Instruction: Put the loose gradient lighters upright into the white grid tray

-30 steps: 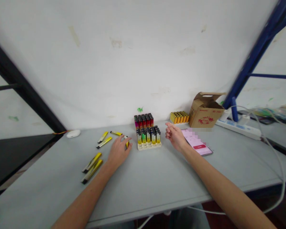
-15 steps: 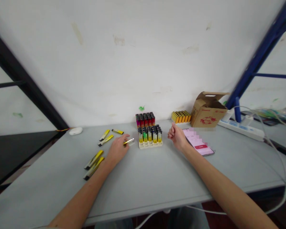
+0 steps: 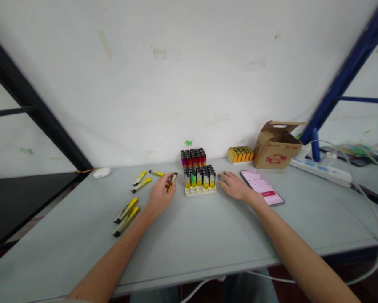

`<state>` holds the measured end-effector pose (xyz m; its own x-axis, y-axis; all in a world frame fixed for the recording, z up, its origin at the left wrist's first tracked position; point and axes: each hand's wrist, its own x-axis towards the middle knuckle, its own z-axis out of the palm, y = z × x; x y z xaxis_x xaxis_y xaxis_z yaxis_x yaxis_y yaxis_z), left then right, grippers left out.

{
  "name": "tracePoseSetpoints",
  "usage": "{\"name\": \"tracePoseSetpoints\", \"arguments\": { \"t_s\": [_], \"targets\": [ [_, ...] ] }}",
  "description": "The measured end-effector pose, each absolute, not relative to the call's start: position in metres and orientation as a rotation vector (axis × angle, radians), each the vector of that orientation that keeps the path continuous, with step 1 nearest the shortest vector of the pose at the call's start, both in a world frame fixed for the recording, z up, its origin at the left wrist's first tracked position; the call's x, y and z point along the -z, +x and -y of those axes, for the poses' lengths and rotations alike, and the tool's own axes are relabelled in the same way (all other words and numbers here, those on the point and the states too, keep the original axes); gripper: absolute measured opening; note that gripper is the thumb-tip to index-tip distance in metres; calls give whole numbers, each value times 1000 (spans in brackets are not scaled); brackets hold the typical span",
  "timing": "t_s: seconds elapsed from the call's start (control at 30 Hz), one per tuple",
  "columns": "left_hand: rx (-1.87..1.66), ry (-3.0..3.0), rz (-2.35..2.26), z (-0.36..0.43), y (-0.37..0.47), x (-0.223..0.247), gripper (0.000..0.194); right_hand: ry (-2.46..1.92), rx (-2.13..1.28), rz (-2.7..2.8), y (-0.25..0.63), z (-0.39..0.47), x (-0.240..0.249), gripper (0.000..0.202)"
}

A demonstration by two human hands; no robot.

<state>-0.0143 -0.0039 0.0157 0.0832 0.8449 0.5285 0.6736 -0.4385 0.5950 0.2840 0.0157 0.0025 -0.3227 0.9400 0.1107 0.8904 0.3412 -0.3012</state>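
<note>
Head view — left hand pinches lighter; right hand opened — between rack, phone.

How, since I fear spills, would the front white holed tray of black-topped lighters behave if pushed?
The white tray would probably slide, lying flat on the grey table. Its upright black-topped lighters might wobble, standing above its rim.

Cardbd box: 1, top flap up, red print, nr wall. Yel. cylinders: 1 block, just L of box. Phone: 1, pink scrn, flat on tbl. Pwr strip: 1, wht, R of box. Oval item: 1, wht, far L.
</note>
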Motion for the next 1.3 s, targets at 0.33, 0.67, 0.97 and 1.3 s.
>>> {"name": "tracePoseSetpoints", "arguments": {
  "t_s": [0.33,0.67,0.97,1.3],
  "targets": [
    [-1540,1493,-1067,24,7,-30,31,-1203,-556,2172,266,-11,1,117],
    [-1533,1189,-935,15,5,-27,33,-1156,-553,2115,265,-13,2,94],
    [-1357,1257,-1022,26,10,-34,40,-1186,-587,2075,266,-17,5,97],
    [-1023,1070,-975,24,4,-29,42,-1159,-587,2079,267,-20,6,92]
  ]
}}
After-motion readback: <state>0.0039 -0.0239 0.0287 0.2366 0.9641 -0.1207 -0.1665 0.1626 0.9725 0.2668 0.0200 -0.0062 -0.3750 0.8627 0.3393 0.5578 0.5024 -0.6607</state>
